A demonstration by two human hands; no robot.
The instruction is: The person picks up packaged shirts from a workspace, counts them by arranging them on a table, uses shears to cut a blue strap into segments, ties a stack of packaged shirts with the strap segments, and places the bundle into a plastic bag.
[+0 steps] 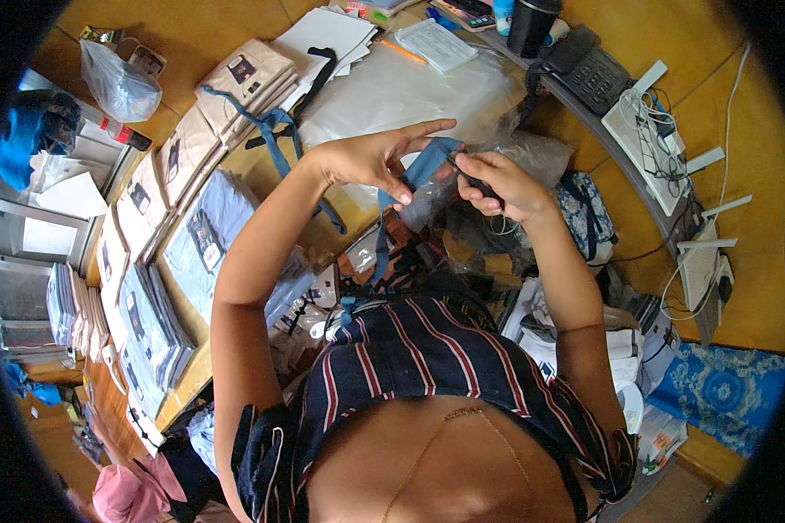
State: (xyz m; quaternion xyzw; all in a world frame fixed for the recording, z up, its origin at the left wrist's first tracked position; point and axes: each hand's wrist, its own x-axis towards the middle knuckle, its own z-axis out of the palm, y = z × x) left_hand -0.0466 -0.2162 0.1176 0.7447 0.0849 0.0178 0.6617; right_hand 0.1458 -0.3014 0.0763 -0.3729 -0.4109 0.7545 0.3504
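Observation:
A blue fabric strip (429, 164) is stretched between my hands, above the near edge of the table. My left hand (362, 161) has its index finger stretched out, while the thumb and other fingers hold the strip's edge. The strip's tail hangs down below them. My right hand (508, 187) is closed, pinching the strip's upper end between thumb and index finger. A small dark object (480, 186) sits in its curled fingers; its kind is mostly hidden. Another blue strip (275, 139) lies looped on the table beyond my left forearm, beside a black strip (316, 83).
Stacks of folded beige garments (179, 157) and light blue garments (202, 240) line the left. Clear plastic sheets (366, 96) and white papers (323, 39) lie ahead. A telephone (589, 74), a dark cup (532, 26) and a power strip with cables (645, 148) stand right. Someone in pink (131, 492) is at lower left.

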